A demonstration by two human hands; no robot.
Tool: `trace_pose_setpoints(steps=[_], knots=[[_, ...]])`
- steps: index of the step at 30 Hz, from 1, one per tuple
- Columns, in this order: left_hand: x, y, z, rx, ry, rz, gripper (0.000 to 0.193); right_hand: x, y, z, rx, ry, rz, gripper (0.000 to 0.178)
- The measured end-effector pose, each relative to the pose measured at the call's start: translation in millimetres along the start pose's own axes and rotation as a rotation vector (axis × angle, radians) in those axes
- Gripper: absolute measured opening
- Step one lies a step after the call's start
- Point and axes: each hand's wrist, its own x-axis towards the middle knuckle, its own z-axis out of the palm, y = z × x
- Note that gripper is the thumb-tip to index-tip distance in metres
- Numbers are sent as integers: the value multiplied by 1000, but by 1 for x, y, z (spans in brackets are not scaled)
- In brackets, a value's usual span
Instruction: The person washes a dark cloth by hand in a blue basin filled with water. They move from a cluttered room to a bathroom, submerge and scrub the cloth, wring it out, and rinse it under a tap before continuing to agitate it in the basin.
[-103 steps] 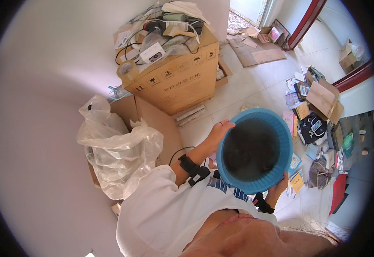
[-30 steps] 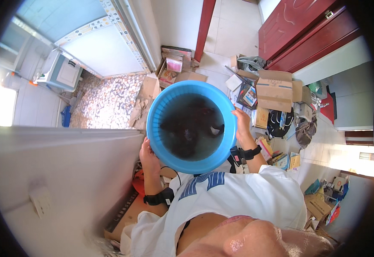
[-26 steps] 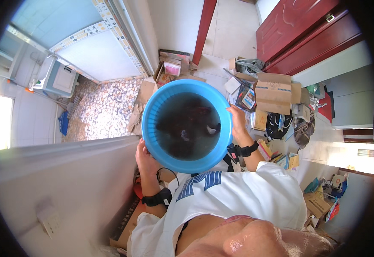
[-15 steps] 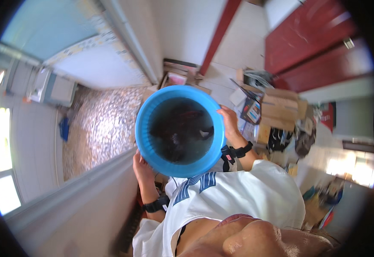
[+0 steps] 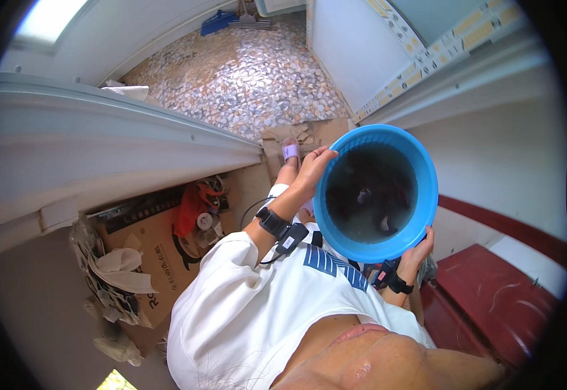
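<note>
Holding a round blue basin [image 5: 431, 188] level or nearly so, in front of the white shirt [image 5: 244, 305] and well above the floor. Keeping hold on roughly opposite sides of its rim, with the left grip [image 5: 311, 170] curled in on the upper-left edge and with the right grip [image 5: 417, 257] bent around the lower-right edge, both drawn in against the plastic and partly hidden underneath. Containing dark, cloudy liquid [image 5: 355, 172], too murky to read except for a small pale patch [image 5: 386, 224] toward the lower right. Standing at a doorway, with a lilac slipper [image 5: 290, 149] by torn brown cardboard [image 5: 329, 132]. Opening ahead onto a pebble-patterned floor [image 5: 244, 84], brightly lit in the middle, and reaching back to a blue dustpan [image 5: 217, 24] just beside a grey broom head [image 5: 250, 24]. Bounded on the left by a pale door frame [image 5: 127, 140], with a large cardboard box [image 5: 157, 260] below, bearing a red bag [image 5: 189, 211] and crumpled pale wrapping [image 5: 118, 266]. Bounded on the right by a white panel [image 5: 345, 52] edged with a patterned strip [image 5: 420, 62], and lower down by a glossy dark red door [image 5: 491, 299].
</note>
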Motion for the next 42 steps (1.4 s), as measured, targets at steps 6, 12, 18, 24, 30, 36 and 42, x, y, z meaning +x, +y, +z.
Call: trace_pose_setpoints(steps=[6,12,18,24,30,36,42], knots=[[85,41,-31,-4,68,-23,39,42,15,78,-5,-90,65,27],[175,118,-66,-34,154,43,45,50,31,224,-37,-80,150,34],[219,212,-134,-14,318,185,55,31,47,372,-92,-123,167,31],[235,270,-183,-172,594,338,47,47,39,507,-220,-356,173,28],[248,293,-223,-367,752,350,45,69,41,614,-314,-576,181,14],[237,317,-256,-598,771,439,27,71,66,715,-427,-808,226,13],[265,324,-295,-796,893,473,22,81,107,835,-548,-1041,263,20]])
